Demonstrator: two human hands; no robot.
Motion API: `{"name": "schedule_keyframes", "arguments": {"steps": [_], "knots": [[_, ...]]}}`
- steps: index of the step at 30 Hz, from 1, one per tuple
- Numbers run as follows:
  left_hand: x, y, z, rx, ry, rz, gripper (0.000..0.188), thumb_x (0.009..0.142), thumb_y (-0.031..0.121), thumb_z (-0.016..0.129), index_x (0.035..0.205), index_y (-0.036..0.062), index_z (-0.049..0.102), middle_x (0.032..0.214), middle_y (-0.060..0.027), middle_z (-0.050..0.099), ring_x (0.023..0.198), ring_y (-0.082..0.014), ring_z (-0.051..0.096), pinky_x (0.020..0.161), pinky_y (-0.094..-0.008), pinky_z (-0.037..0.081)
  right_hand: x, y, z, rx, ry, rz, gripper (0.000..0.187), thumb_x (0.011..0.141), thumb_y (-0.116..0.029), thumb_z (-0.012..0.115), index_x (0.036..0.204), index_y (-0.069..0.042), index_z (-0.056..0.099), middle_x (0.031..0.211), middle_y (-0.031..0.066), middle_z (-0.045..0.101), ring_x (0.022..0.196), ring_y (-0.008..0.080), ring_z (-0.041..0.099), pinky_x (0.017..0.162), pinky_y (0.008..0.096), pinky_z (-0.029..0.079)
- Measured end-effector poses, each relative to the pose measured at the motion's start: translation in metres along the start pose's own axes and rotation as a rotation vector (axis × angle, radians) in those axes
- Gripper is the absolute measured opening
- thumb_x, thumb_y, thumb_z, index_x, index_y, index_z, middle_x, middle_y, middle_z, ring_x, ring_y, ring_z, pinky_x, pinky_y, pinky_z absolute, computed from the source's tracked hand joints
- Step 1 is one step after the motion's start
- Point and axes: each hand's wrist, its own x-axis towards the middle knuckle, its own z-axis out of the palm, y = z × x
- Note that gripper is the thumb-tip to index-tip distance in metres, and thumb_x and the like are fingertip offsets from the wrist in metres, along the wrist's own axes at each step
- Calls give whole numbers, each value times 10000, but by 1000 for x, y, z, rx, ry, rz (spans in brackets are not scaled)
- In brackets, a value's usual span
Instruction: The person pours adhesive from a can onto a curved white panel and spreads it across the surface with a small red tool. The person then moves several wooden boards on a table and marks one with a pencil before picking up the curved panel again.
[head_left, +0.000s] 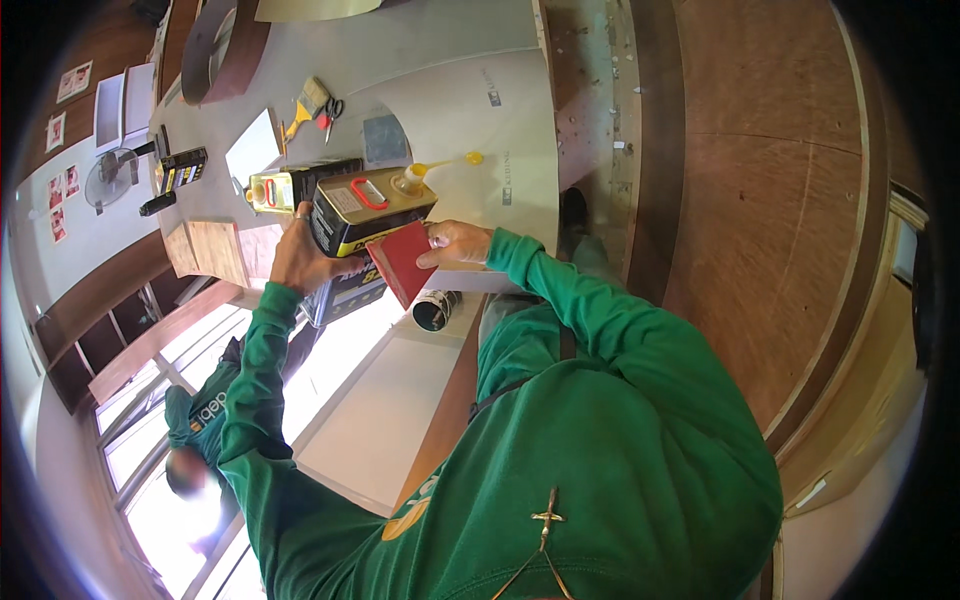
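My left hand (302, 255) is closed round the left side of a large rectangular metal can (343, 196). The can has a gold top, a red handle, dark sides and a pale spout. From the spout a yellow streak (474, 157) reaches right over a pale sheet (500, 110); I cannot tell whether it is liquid or solid. My right hand (458, 244) pinches a thin, flat dark-red rectangular piece (402, 262) against the can's near right edge. Behind the can stands a second similar can (290, 182).
Farther back on the grey worktop (420, 40) lie a yellow-handled brush (308, 103), scissors (334, 107) and a curved brown band (215, 60). A dark-mouthed tin (434, 312) sits near my body. Another person (205, 430) is at lower left. A wooden panel (770, 180) stands right.
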Motion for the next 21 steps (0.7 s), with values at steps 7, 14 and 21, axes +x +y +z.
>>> {"name": "schedule_keyframes", "arguments": {"steps": [7, 14, 21], "knots": [[-5, -1, 1, 32, 18, -9, 972, 473, 179, 883, 1292, -23, 399, 1107, -194, 633, 1035, -306, 614, 933, -360, 460, 8, 16, 2, 11, -57, 53, 386, 792, -301, 755, 976, 1, 601, 924, 35, 551, 880, 141, 501, 812, 299, 398], [-10, -6, 3, 5, -2, -59, 994, 477, 139, 891, 1313, -3, 371, 1125, -133, 621, 1033, -244, 595, 955, -331, 456, 24, 48, 12, 207, -63, -38, 449, 735, -417, 777, 846, -39, 562, 821, 14, 455, 770, 145, 434, 710, 279, 363], [-11, -13, 3, 48, -34, -125, 989, 478, 135, 875, 1322, 21, 372, 1120, -139, 621, 1029, -255, 599, 949, -338, 461, 28, 52, 8, 204, -133, 14, 436, 814, -217, 721, 1157, -16, 543, 1156, 62, 536, 1067, 165, 478, 948, 328, 346]]}}
